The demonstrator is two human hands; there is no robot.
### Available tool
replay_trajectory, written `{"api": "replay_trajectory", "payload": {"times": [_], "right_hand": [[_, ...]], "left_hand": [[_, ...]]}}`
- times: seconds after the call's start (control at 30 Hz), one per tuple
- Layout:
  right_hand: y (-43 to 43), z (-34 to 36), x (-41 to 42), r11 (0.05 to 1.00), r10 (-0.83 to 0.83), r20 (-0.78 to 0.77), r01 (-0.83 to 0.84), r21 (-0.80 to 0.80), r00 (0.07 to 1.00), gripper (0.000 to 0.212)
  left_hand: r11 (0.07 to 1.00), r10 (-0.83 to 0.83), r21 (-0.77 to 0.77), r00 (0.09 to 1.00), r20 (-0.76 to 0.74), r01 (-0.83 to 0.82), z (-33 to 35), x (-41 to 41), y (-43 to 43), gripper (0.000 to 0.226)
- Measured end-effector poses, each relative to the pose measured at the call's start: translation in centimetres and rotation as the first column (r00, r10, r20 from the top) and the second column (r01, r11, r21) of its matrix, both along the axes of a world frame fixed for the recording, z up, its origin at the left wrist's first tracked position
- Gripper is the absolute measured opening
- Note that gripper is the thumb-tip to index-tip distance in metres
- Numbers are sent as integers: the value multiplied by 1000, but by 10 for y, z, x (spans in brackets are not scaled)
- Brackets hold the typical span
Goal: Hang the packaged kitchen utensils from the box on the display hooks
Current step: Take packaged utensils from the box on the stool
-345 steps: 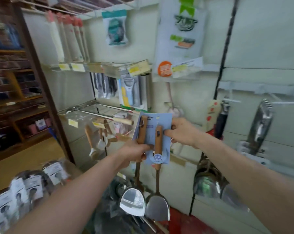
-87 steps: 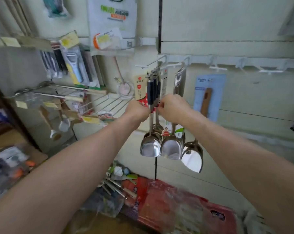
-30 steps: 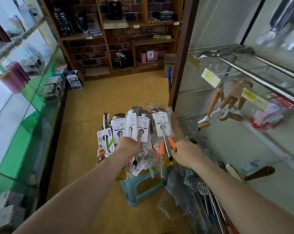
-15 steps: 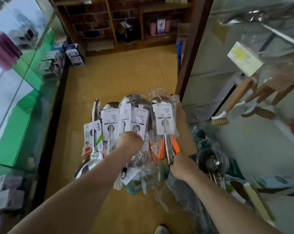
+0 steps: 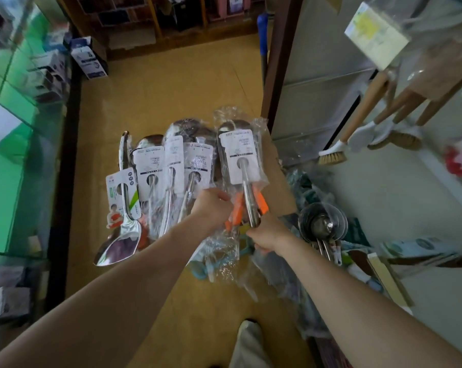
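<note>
Five label cards (image 5: 241,151) on the packaged utensils (image 5: 118,245), print apparently too blurred

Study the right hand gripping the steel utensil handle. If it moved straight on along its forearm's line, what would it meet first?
Most likely the orange handles in clear wrap, just beyond the right hand, then the left hand. Depth is unclear; it might pass over them.

Person, seen from the head camera. Left hand (image 5: 212,205) and right hand (image 5: 267,232): both bare, on bare forearms (image 5: 134,282) reaching the frame's lower edge. Between them, low: a pale grey-beige shoe or garment (image 5: 247,343), too blurred to tell which.
</note>
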State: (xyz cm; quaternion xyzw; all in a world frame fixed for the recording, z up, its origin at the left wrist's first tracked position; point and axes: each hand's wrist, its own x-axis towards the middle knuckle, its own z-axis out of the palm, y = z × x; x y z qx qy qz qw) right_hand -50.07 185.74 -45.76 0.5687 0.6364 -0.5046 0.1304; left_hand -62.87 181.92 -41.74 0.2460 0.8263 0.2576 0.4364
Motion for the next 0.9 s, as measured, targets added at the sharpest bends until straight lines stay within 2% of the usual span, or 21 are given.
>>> {"api": "replay_trajectory", "payload": {"times": [0.1,0.2,0.3,0.43,0.57,0.63,0.7,0.77,0.83,0.9], "right_hand": [[1,22,6,993,5,2,-5,114,1000,31],[3,54,9,968,10,-79,10,252,997,42],[7,85,8,918,73,-50,-47,393,996,42],[14,120,3,883,76,-37,-50,466,996,35],[9,153,3,855,87,-26,-61,514,996,31],[6,168,1,841,93,-36,-60,537,995,27],[3,185,-4,842,95,-89,-32,538,991,27],[-3,204,-10,866,90,-245,46,498,965,30],[-11,221,-16,896,59,-398,127,425,915,33],[-16,234,-21,928,14,-477,166,334,879,28]], "left_hand": [[996,-79,36,996,-38,80,18,11,2,31],[989,-113,90,992,-61,118,36,18,6,31],[982,-138,116,988,-74,146,53,23,9,21],[976,-121,176,990,-68,132,73,22,8,19],[957,-122,238,974,-193,167,92,12,2,46],[923,-187,241,898,-399,300,103,6,-3,62],[861,-255,191,726,-639,471,115,2,-7,71],[808,-272,173,617,-739,563,130,-1,-11,70],[778,-255,173,555,-792,604,141,-3,-14,66],[748,-189,216,514,-837,627,150,-8,-21,58]]}}
